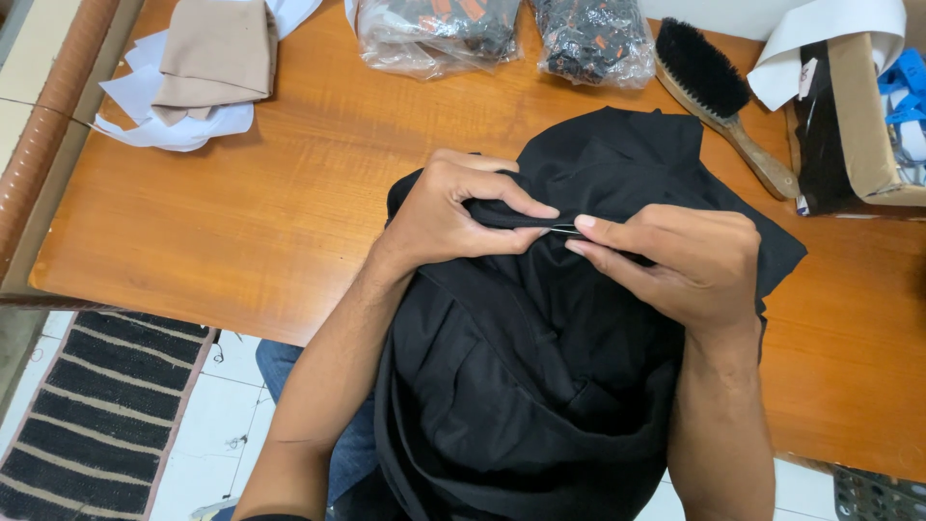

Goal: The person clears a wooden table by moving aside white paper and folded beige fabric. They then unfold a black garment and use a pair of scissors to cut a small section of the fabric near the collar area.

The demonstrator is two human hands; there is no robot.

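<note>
both hands pinch a fold of the black garment (569,357) taut over the worktop (289,212): left hand (453,214) and right hand (680,260) fingers clamped on it, a thin metal tool (565,229) between them.

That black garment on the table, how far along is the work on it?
Nothing on it looks finished yet. In hand: the left hand pinches a fold of the black garment while the right hand holds a thin metal tool at that edge. Most of the cloth hangs untouched; the brush lies unused.
</note>
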